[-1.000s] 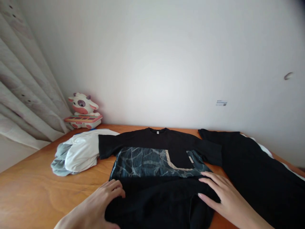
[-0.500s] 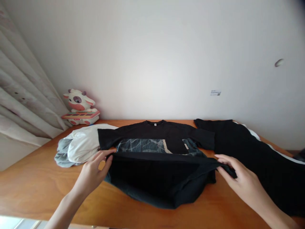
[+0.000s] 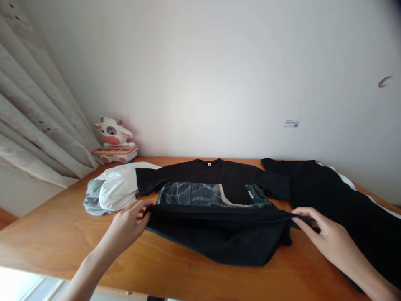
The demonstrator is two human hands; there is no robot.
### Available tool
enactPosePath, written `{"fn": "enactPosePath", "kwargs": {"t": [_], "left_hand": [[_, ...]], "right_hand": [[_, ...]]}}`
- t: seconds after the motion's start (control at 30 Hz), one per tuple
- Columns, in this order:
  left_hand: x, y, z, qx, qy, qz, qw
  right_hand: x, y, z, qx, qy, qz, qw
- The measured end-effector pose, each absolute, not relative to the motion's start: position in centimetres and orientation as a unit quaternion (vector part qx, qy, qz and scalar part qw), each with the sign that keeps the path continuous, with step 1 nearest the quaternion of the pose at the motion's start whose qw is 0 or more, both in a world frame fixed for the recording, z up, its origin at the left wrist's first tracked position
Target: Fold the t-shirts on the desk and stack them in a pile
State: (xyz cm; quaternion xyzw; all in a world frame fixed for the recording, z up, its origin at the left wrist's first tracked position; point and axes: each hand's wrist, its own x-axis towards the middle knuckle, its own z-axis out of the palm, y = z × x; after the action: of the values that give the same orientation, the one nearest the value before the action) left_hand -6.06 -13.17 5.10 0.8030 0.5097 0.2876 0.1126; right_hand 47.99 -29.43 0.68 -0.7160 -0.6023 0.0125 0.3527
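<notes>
A black T-shirt (image 3: 197, 171) with a dark blue patterned panel and a chest pocket lies front up, its collar toward the wall. My left hand (image 3: 133, 221) pinches the left end of its hem between thumb and fingers. At the other end, my right hand (image 3: 319, 228) is closed on the hem, with a bit of cloth showing past the fingers. Between both hands the hem is stretched straight and raised off the table, and the lower fabric hangs below it in a sagging fold.
White and grey clothes (image 3: 115, 188) lie bunched on the left of the wooden table (image 3: 78, 246). Black garments with white edging (image 3: 328, 196) spread across the right. A cow toy with a keyboard (image 3: 114, 142) stands by the curtain (image 3: 37, 108), against the wall (image 3: 206, 75).
The opening under the raised hem has narrowed, and the hanging fold's low point has shifted right. Both hands keep their hold. The whole view has shifted slightly.
</notes>
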Motion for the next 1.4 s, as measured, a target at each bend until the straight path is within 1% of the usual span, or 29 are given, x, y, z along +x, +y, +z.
{"fn": "enactPosePath", "kwargs": {"t": [0.13,0.3,0.43,0.5,0.57,0.6,0.7,0.77,0.83,0.97,1.03,1.13,1.27,1.4], "left_hand": [[-6.5,-12.2,6.7,0.779,0.487,0.301,0.257],[-8.1,-10.9,7.0,0.694,0.504,0.307,0.414],[-8.7,-10.2,6.5,0.599,0.524,0.348,0.495],[-8.4,-9.9,5.7,0.566,0.533,0.37,0.509],[-7.8,-9.4,4.6,0.576,0.545,0.365,0.488],[-7.4,-9.2,3.9,0.6,0.553,0.358,0.455],[-6.2,-8.7,2.6,0.716,0.542,0.343,0.277],[-5.5,-8.8,2.5,0.794,0.491,0.32,0.164],[-4.7,-9.2,3.1,0.864,0.415,0.262,0.111],[-3.3,-10.3,5.2,0.946,0.292,0.116,0.078],[-2.7,-10.9,6.0,0.953,0.284,0.057,0.087],[-2.2,-11.5,6.8,0.943,0.319,-0.009,0.094],[-2.1,-11.5,6.8,0.926,0.374,-0.029,0.05],[-2.5,-10.8,6.1,0.92,0.391,0.023,-0.008]], "right_hand": [[48.1,-28.4,1.6,-0.712,-0.593,-0.032,0.375],[48.5,-28.1,2.7,-0.716,-0.596,0.002,0.364],[49.2,-28.1,3.4,-0.719,-0.575,0.03,0.389],[49.5,-28.0,3.2,-0.711,-0.572,0.049,0.405],[49.8,-27.7,2.6,-0.7,-0.582,0.074,0.408],[49.9,-27.6,2.2,-0.694,-0.592,0.086,0.401],[50.0,-27.4,0.9,-0.688,-0.627,0.109,0.347],[49.8,-27.3,0.3,-0.7,-0.631,0.122,0.31],[49.4,-27.1,0.1,-0.713,-0.623,0.135,0.291],[48.4,-26.2,0.2,-0.715,-0.64,0.112,0.26],[48.0,-25.9,0.3,-0.709,-0.654,0.086,0.249],[47.7,-25.7,0.2,-0.7,-0.671,0.067,0.234],[47.7,-25.9,-0.4,-0.69,-0.69,0.061,0.212],[47.2,-26.2,-0.2,-0.686,-0.7,0.034,0.195]]}}
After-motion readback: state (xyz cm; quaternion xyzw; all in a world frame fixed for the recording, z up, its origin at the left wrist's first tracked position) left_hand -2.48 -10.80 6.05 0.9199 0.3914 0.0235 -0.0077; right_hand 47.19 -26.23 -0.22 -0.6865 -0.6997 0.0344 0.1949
